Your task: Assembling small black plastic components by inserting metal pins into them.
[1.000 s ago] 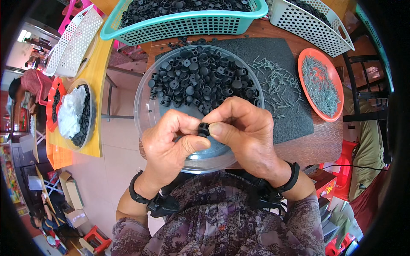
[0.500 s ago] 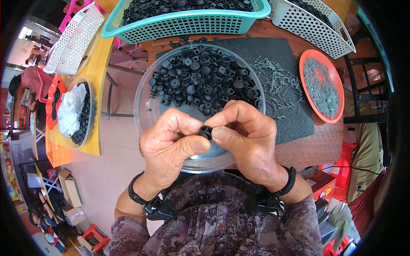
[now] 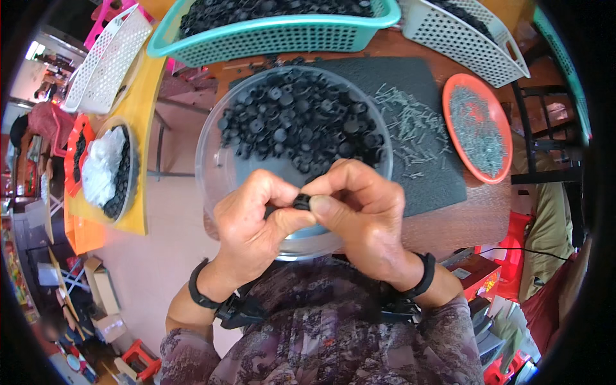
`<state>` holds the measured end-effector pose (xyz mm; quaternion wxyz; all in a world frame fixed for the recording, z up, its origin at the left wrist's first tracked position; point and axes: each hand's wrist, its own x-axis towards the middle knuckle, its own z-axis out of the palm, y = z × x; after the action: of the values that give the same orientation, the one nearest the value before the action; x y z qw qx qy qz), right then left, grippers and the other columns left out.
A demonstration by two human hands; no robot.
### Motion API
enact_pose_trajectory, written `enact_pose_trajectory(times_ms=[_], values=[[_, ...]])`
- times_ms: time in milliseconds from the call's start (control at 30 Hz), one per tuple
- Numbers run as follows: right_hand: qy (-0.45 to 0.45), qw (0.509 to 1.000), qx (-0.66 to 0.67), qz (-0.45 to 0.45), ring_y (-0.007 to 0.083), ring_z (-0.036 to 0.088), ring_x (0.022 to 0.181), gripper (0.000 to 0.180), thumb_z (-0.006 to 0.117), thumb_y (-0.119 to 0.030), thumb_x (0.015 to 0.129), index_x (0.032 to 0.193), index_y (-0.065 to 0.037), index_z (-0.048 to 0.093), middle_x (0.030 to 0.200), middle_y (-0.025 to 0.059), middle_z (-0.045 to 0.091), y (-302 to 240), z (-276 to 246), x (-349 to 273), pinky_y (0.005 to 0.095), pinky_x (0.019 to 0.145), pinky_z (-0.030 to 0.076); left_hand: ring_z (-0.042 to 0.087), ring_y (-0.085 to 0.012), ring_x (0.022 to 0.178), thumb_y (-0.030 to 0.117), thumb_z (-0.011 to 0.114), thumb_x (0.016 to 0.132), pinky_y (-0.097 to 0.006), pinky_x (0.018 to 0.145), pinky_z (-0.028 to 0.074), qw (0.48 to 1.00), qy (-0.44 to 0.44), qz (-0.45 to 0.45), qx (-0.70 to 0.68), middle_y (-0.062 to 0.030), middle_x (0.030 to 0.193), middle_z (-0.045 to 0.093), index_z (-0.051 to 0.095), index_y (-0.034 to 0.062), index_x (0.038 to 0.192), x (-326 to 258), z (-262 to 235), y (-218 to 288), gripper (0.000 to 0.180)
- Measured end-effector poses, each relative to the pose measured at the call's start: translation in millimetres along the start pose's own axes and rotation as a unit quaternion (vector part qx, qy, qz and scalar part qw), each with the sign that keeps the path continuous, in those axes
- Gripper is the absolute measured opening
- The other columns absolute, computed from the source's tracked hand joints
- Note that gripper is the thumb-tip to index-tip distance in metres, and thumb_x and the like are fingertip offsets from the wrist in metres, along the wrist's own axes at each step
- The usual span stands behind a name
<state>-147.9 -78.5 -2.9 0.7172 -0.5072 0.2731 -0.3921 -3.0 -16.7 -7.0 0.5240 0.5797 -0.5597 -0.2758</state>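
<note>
Between the fingertips of both hands is a small round black plastic part (image 3: pixel 301 202). My left hand (image 3: pixel 256 212) pinches it from the left with thumb and forefinger. From the other side, my right hand (image 3: pixel 359 208) grips it the same way, its thumb pressed against the edge. Much of the part is covered by the fingers. Both hands are over the near side of a clear round plastic tub (image 3: pixel 206 151). Inside the tub lies a heap of loose black plastic parts (image 3: pixel 289 119), some with flat round caps.
Metal screws or pins (image 3: pixel 414 125) lie scattered on a dark mat (image 3: pixel 443 189); more fill an orange-red dish (image 3: pixel 452 138). A teal basket (image 3: pixel 276 38) and a white basket (image 3: pixel 459 48) of black parts stand behind. On the left, a yellow table (image 3: pixel 138 186) holds another tub and a white basket.
The view has shifted slightly, so everything sits a little further left. Both hands keep hold of the black part, which looks turned and more covered by the fingers.
</note>
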Motion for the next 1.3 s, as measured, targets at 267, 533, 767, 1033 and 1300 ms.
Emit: enact_pose_trajectory(times_ms=[267, 533, 767, 1033, 1300], values=[[-0.105, 0.993, -0.023, 0.057, 0.0043, 0.049, 0.075, 0.024, 0.07, -0.006, 0.078, 0.098, -0.001, 0.057, 0.085, -0.0003, 0.055, -4, -15, 5, 0.0199, 0.064, 0.042, 0.051, -0.0086, 0.066, 0.015, 0.073, 0.077, -0.022, 0.06, 0.043, 0.989, -0.015, 0.028, 0.144, -0.0011, 0.074, 0.054, 0.054, 0.0009, 0.084, -6, -3, 11, 0.025], [-0.063, 0.995, 0.041, 0.072, 0.0044, 0.05, 0.069, 0.017, 0.064, -0.001, 0.078, 0.093, -0.001, 0.055, 0.078, -0.0003, 0.056, -7, -13, 11, 0.0216, 0.061, 0.043, 0.057, -0.0136, 0.061, 0.0, 0.072, 0.072, -0.025, 0.055, 0.047, 0.991, 0.005, 0.061, 0.118, -0.0072, 0.075, 0.056, 0.057, -0.0025, 0.093, 2, 8, 15, 0.026], [-0.012, 0.948, -0.282, -0.147, 0.0248, 0.054, 0.069, 0.027, 0.068, -0.004, 0.073, 0.096, 0.0, 0.054, 0.087, 0.0139, 0.056, -4, -14, 8, 0.0328, 0.061, 0.046, 0.058, -0.0156, 0.089, -0.009, 0.064, 0.075, -0.028, 0.08, 0.05, 0.977, -0.055, -0.118, -0.171, -0.0089, 0.104, 0.052, 0.049, -0.0053, 0.118, -3, 9, 20, 0.045], [0.046, 0.834, -0.449, -0.317, 0.0318, 0.056, 0.073, 0.028, 0.067, 0.001, 0.067, 0.091, 0.0, 0.054, 0.082, 0.0149, 0.057, -21, -40, 19, 0.0382, 0.061, 0.047, 0.058, -0.0128, 0.087, -0.003, 0.063, 0.079, -0.027, 0.078, 0.049, 0.984, -0.068, -0.137, -0.095, -0.0102, 0.101, 0.058, 0.051, -0.0028, 0.119, -13, -4, 16, 0.042], [0.146, 0.699, -0.603, -0.356, 0.0213, 0.061, 0.066, 0.014, 0.059, -0.011, 0.083, 0.092, -0.001, 0.059, 0.072, 0.0108, 0.062, -89, -128, 98, 0.0305, 0.061, 0.047, 0.057, -0.0104, 0.08, 0.003, 0.062, 0.083, -0.023, 0.071, 0.047, 0.989, -0.005, -0.148, -0.029, -0.0063, 0.089, 0.061, 0.055, -0.0033, 0.111, -15, -16, 1, 0.029]])
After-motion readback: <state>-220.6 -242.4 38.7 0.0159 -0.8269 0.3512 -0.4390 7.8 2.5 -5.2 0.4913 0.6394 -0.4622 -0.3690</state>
